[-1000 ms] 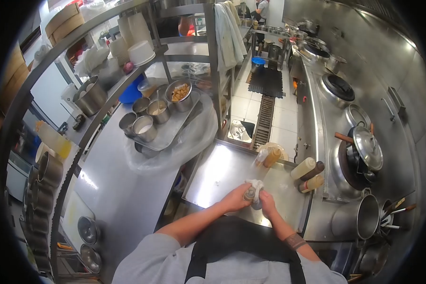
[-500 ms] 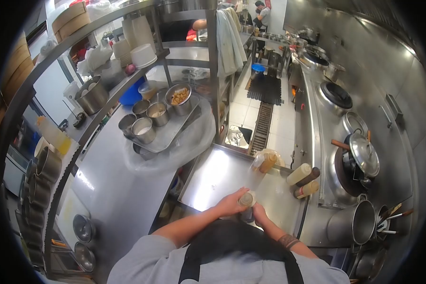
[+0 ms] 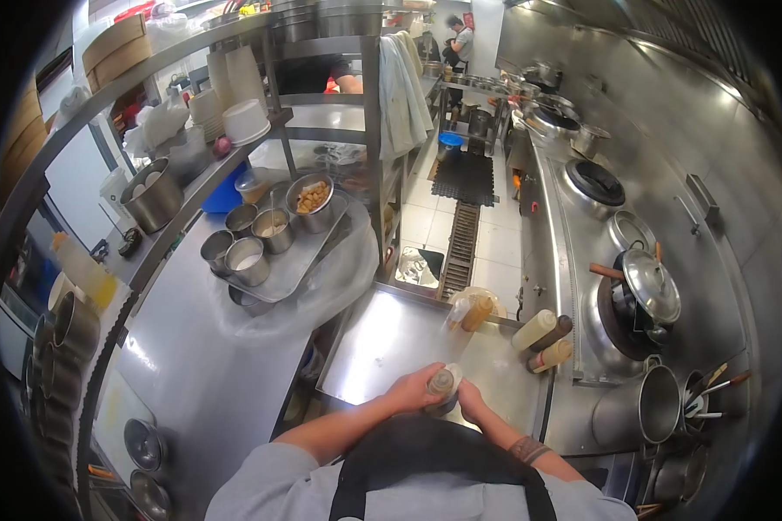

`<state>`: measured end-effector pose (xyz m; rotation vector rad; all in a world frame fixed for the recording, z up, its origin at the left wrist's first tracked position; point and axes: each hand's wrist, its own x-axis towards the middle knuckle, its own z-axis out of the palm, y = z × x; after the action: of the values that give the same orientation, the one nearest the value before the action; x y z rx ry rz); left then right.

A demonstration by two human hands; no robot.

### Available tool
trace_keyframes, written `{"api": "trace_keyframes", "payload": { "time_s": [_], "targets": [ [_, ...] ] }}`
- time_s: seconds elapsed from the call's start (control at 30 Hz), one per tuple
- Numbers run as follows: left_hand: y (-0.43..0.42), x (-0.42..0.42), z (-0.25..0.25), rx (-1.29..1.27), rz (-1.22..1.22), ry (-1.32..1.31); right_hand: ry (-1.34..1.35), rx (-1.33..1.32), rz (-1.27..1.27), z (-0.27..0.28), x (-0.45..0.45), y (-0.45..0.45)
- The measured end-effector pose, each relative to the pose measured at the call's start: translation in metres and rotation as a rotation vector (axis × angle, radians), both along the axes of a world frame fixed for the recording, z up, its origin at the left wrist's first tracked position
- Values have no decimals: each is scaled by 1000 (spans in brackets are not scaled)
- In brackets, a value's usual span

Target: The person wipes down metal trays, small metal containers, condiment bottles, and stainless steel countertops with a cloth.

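Close to my apron, a squeeze bottle (image 3: pixel 441 382) with a clear, pale nozzle top stands between my hands above the steel counter (image 3: pixel 378 334). My left hand (image 3: pixel 411 391) is closed round its left side. On the other side, my right hand (image 3: pixel 473 403) is closed against the bottle, its fingers partly hidden. Something white shows along the bottle's right edge; whether it is a cloth or part of the bottle I cannot make out. Farther back on the counter are a brown-yellow sauce bottle (image 3: pixel 476 314) and, at right, a cream squeeze bottle (image 3: pixel 534 330) beside two others.
Left, a metal tray (image 3: pixel 308 260) on plastic wrap bears several steel pots and a bowl of browned pieces (image 3: pixel 311 198). At right are a lidded wok (image 3: pixel 650 286) and a large stockpot (image 3: pixel 639 412). A person (image 3: pixel 460 43) stands far down the aisle.
My view has shifted slightly, so the surroundings sit further left. Both hands stay on the bottle, which has tilted or turned a little. The far person has changed posture.
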<state>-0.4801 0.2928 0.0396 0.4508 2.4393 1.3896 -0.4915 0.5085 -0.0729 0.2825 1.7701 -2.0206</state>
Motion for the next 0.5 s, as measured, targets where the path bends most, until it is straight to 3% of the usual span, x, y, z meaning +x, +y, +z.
{"api": "trace_keyframes", "payload": {
  "time_s": [0.17, 0.23, 0.3, 0.33, 0.5],
  "targets": [
    [0, 0, -18, -10, 28, 64, -84, 163, 51, 29, -6, -2],
    [0, -1, -28, 11, 24, 38, -100, -66, 27, 34, -10, 6],
    [3, -5, -48, -69, -9, 291, -85, -97, 80, 50, -13, 14],
    [5, -4, -48, -65, -11, 287, -59, -134, 135, 58, -17, 17],
    [6, -3, -53, -108, 11, 315, -15, 41, 271, 42, -36, 23]
  ]
}}
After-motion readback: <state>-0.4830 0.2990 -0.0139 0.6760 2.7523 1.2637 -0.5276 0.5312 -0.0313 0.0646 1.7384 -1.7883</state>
